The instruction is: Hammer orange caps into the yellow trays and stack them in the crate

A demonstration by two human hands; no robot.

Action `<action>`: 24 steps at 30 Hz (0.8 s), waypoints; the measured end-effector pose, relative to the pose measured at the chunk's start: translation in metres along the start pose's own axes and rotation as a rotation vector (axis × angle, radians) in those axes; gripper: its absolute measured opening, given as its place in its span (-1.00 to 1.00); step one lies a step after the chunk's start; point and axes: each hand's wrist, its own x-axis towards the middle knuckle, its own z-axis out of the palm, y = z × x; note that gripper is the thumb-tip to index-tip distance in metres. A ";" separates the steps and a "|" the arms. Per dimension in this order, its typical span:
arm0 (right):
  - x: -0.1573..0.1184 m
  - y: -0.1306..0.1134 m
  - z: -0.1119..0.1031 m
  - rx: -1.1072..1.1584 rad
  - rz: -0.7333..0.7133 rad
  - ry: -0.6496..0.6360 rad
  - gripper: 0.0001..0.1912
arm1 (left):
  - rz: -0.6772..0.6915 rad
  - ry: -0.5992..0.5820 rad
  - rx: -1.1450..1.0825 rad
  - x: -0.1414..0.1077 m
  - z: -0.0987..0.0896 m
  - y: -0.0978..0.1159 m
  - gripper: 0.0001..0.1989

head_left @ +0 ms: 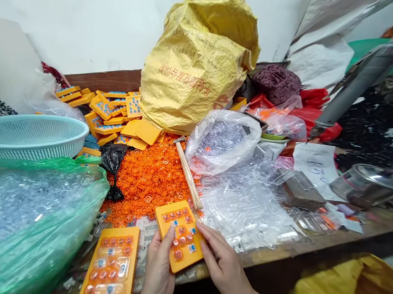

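Yellow plastic in 2 hands: a slotted panel [181, 236] is held over the front edge of a workbench [265, 255], the left hand [160, 269] clasping its left side, the right hand [223, 264] narrowed on its right edge. Its slots look largely filled — as do those of a 2nd panel [108, 271] along that edge, to the left — but loose orange rings [152, 175] and clear pieces [243, 209] suggest much is left, with more panels [112, 111] piled toward the back edge.

From where I am standing, the orange panel [186, 261] is hiding the fingertips of the left hand [157, 270] (the thumb excepted); the green bag [49, 261] is running out of view at left, and black pieces [361, 133] at far right are blurring together.
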 end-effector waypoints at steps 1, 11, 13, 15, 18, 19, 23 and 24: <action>0.001 0.000 -0.001 0.019 0.011 0.013 -0.61 | 0.010 -0.010 -0.014 -0.001 -0.002 -0.001 -0.64; -0.005 0.002 -0.001 0.170 0.053 0.169 -0.73 | 0.042 0.023 -0.114 -0.008 -0.009 -0.002 -0.62; -0.006 0.002 0.000 0.177 0.044 0.183 -0.74 | 0.051 0.024 -0.111 -0.009 -0.009 -0.002 -0.64; -0.007 0.003 0.000 0.179 0.027 0.190 -0.73 | 0.052 0.016 -0.107 -0.009 -0.010 -0.002 -0.63; -0.006 0.002 -0.001 0.182 0.007 0.194 -0.72 | 0.049 0.010 -0.101 -0.009 -0.011 -0.002 -0.60; -0.005 0.002 -0.001 0.181 0.002 0.195 -0.72 | 0.049 0.009 -0.100 -0.009 -0.011 -0.002 -0.59; -0.005 0.000 -0.003 0.180 -0.005 0.202 -0.73 | 0.049 0.006 -0.102 -0.008 -0.011 -0.002 -0.54; -0.005 -0.001 -0.003 0.179 -0.008 0.205 -0.73 | 0.046 0.010 -0.106 -0.008 -0.011 -0.002 -0.54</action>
